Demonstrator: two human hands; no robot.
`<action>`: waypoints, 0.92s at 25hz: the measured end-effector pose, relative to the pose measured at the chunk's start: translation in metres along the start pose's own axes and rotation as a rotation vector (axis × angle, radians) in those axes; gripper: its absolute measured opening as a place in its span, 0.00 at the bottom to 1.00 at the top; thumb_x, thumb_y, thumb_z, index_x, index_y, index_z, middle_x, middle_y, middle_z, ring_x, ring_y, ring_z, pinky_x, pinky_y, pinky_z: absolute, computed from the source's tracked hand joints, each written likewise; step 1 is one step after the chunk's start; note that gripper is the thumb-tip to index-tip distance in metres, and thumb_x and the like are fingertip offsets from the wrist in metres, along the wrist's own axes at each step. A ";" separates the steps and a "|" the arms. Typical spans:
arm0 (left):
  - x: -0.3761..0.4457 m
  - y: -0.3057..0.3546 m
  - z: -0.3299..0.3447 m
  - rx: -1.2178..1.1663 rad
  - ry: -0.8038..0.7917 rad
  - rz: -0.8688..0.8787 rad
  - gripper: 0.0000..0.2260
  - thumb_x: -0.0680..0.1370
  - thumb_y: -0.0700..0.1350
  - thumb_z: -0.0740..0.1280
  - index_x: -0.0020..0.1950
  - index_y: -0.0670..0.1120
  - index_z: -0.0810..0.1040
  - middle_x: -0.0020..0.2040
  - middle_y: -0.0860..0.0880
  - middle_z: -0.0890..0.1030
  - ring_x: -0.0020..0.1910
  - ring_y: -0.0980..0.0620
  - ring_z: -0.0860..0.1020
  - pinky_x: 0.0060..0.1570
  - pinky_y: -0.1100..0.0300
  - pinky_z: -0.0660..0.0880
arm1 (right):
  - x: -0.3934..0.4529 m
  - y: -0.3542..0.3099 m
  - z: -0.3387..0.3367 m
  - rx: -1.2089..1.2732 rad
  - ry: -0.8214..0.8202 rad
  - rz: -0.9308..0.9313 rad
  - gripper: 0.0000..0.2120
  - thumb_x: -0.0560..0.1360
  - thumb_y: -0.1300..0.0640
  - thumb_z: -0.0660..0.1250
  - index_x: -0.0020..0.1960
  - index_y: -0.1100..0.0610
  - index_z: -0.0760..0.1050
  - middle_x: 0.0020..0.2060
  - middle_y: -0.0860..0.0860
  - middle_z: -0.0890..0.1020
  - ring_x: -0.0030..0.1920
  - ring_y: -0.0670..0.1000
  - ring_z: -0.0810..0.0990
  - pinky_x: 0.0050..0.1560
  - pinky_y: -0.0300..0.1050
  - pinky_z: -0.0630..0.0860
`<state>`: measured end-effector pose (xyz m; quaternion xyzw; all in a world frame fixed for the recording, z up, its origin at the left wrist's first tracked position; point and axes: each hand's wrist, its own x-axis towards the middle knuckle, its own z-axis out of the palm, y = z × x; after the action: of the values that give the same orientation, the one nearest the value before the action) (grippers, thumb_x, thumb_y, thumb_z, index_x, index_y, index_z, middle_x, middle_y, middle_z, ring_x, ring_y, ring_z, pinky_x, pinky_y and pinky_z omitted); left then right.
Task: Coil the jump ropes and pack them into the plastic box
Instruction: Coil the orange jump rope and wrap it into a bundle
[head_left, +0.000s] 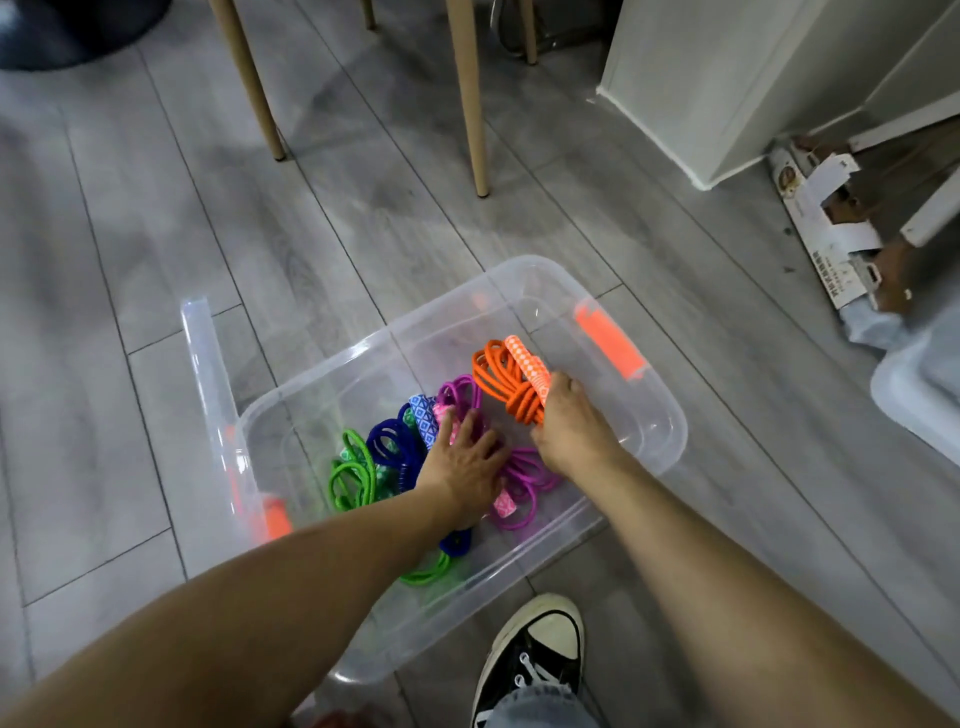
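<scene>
Okay, green jump rope (353, 470) and blue jump rope (396, 444) are lying coiled in the plastic box (670, 415), left of the left hand (462, 467), whose fingers are spreading flat, pressing the purple jump rope (524, 478). Right hand (569, 428) is gripping the coiled orange jump rope (506, 379), fingers curling around it, above the box's right half.

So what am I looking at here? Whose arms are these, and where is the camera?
There is no machine: a person wears one camera on the head, looking down at their own arms. A clear plastic box stands on a grey floor. The right hand has a grip on a coiled orange jump rope over the box. The left hand rests flat on the purple rope, beside blue and green ones. Below is the person's shoe.
</scene>
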<state>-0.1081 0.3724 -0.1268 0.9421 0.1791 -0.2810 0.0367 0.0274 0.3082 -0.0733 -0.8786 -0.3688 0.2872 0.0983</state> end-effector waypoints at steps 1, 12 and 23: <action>0.001 -0.001 0.004 0.002 -0.022 -0.039 0.25 0.83 0.59 0.46 0.79 0.55 0.57 0.80 0.48 0.57 0.80 0.37 0.45 0.72 0.32 0.37 | 0.005 0.001 0.002 -0.025 -0.006 0.004 0.27 0.76 0.60 0.70 0.70 0.63 0.63 0.66 0.62 0.72 0.63 0.64 0.76 0.59 0.54 0.74; -0.013 -0.014 0.005 -0.131 -0.054 -0.090 0.24 0.83 0.56 0.50 0.79 0.55 0.59 0.81 0.50 0.53 0.80 0.38 0.43 0.71 0.28 0.38 | 0.022 0.000 0.025 -0.333 -0.396 0.011 0.47 0.78 0.48 0.67 0.81 0.51 0.35 0.82 0.51 0.44 0.81 0.56 0.51 0.77 0.62 0.54; -0.025 -0.018 -0.046 -0.274 0.375 -0.160 0.19 0.77 0.52 0.60 0.66 0.48 0.73 0.66 0.46 0.74 0.69 0.40 0.69 0.70 0.38 0.61 | -0.005 -0.011 -0.006 -0.228 0.185 -0.294 0.27 0.75 0.50 0.61 0.74 0.54 0.66 0.67 0.54 0.74 0.66 0.59 0.74 0.62 0.55 0.70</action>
<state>-0.1106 0.3894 -0.0742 0.9468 0.2934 -0.0764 0.1081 0.0214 0.3134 -0.0623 -0.8432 -0.5127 0.1442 0.0726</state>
